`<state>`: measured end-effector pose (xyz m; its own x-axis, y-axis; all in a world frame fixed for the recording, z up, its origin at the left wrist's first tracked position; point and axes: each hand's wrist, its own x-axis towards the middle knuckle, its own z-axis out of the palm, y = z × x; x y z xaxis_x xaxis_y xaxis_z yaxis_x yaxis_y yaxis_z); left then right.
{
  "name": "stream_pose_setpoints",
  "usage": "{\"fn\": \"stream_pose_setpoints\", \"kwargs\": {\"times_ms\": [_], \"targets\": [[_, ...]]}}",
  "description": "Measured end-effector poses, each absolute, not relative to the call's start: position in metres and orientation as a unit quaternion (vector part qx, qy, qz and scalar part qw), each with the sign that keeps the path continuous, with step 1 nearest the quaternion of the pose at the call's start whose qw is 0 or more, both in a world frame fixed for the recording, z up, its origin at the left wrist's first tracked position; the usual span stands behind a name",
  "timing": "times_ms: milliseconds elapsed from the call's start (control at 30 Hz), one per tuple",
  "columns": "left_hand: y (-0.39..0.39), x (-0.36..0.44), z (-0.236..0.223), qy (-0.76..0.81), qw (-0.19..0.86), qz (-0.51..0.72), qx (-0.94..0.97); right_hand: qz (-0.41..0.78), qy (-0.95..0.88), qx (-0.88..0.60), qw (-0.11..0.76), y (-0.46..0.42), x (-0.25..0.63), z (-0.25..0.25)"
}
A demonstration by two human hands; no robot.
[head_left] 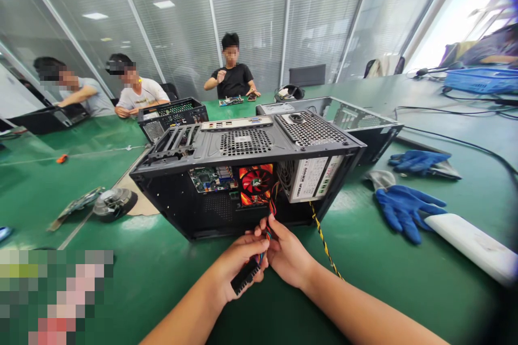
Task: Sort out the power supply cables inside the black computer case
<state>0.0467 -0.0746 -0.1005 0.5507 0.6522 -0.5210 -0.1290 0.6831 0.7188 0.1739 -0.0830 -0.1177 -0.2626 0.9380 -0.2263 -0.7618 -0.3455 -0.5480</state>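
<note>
A black computer case (174, 215) lies with its open side toward me. Inside it I see a motherboard (208, 179), a red cooling fan (257, 182) and a power supply (313, 179) with a white label. A bundle of coloured power cables (272, 208) comes out of the case. In front of the opening, my left hand (245, 259) is closed around the bundle, close to its long black plug (245, 278). My right hand (288, 250) pinches the same cables a little higher, touching the left fingers.
A yellow-black cable (322, 234) trails right of my hands. Blue gloves (404, 207) and a white power strip (475, 245) lie at the right. Another open case (376, 143) stands behind. At left is a round metal part (114, 201). Three people (232, 78) sit across the table.
</note>
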Motion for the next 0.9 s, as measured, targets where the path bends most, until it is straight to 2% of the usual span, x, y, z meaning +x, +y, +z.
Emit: {"fn": "stream_pose_setpoints", "kwargs": {"times_ms": [133,300,400,533,600,667,800,900], "targets": [[-0.074,0.047,-0.100,0.405,0.817,0.233,0.337,0.770,-0.165,-0.267,0.556,-0.083,0.174,-0.119],[-0.079,0.054,-0.096,0.446,0.723,0.259,0.460,0.763,-0.164,-0.279,0.559,-0.082,0.173,-0.121],[-0.081,0.056,-0.095,0.483,0.631,0.258,0.550,0.761,-0.158,-0.292,0.558,-0.081,0.172,-0.119],[-0.083,0.057,-0.096,0.519,0.439,0.275,0.680,0.758,-0.148,-0.292,0.564,-0.082,0.170,-0.116],[-0.084,0.057,-0.096,0.521,0.408,0.277,0.696,0.756,-0.148,-0.290,0.568,-0.082,0.171,-0.117],[-0.084,0.057,-0.096,0.511,0.462,0.263,0.676,0.753,-0.152,-0.294,0.568,-0.082,0.171,-0.118],[-0.085,0.056,-0.096,0.463,0.639,0.257,0.557,0.751,-0.175,-0.305,0.559,-0.081,0.171,-0.120],[-0.086,0.056,-0.097,0.438,0.704,0.273,0.487,0.755,-0.183,-0.299,0.554,-0.082,0.172,-0.119]]}}
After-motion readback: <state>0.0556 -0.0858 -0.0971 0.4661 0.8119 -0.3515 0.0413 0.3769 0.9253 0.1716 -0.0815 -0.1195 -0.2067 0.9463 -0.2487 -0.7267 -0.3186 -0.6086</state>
